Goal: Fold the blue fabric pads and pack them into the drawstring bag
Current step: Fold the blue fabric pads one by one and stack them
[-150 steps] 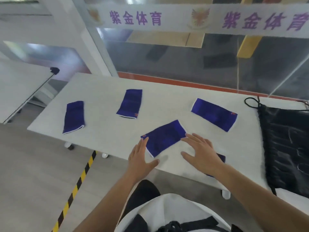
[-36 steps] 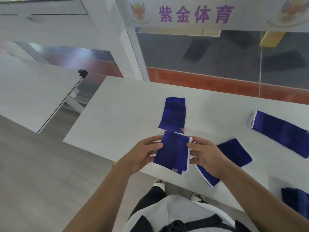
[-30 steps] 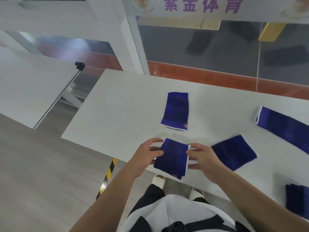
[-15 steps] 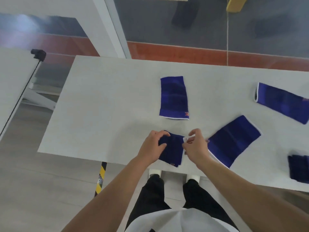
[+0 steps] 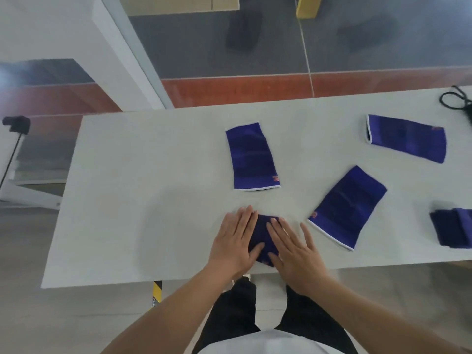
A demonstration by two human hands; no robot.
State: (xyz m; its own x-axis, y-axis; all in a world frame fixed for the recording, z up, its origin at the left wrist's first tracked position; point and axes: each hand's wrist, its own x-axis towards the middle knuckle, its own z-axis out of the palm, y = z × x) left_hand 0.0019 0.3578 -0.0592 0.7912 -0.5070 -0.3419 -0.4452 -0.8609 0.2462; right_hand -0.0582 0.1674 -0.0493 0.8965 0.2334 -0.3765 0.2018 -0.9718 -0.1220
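Left hand (image 5: pixel 233 242) flat, fingers spread, palm down on the left half of the folded pad (image 5: pixel 260 237); nothing pinched. Right hand (image 5: pixel 293 247) likewise flat and spread on the right half, thumb lying across the near corner. Pad pressed against the table (image 5: pixel 143 200) close to its near edge, only a dark strip showing between the two palms.

Handling, as judged: light, soft, stretchy knit; no stiffness, so a fold likely to spring open once the pressure comes off. Best taken by pinching through all layers at the folded edge, thumb beneath and fingers above, rather than by a single loose hem. Low slip against the matt tabletop; nothing fragile.

Beyond the fingertips: second pad (image 5: pixel 252 157), unfolded, white hem toward the hands, small orange mark at its near right corner, too small to read. Just right of the right hand: third pad (image 5: pixel 348 208), unfolded and angled, white hem nearest the wrist, orange mark at the near left corner, also illegible. Far right and away: fourth pad (image 5: pixel 406 137), unfolded, white hem on its left end, faint orange mark at the right end. Far right, level with the hands: stack (image 5: pixel 453 227) of folded pads, cut by the frame edge. Top right corner: black cord (image 5: pixel 453 100), presumably the bag's drawstring; bag itself out of view.

No legible writing anywhere.
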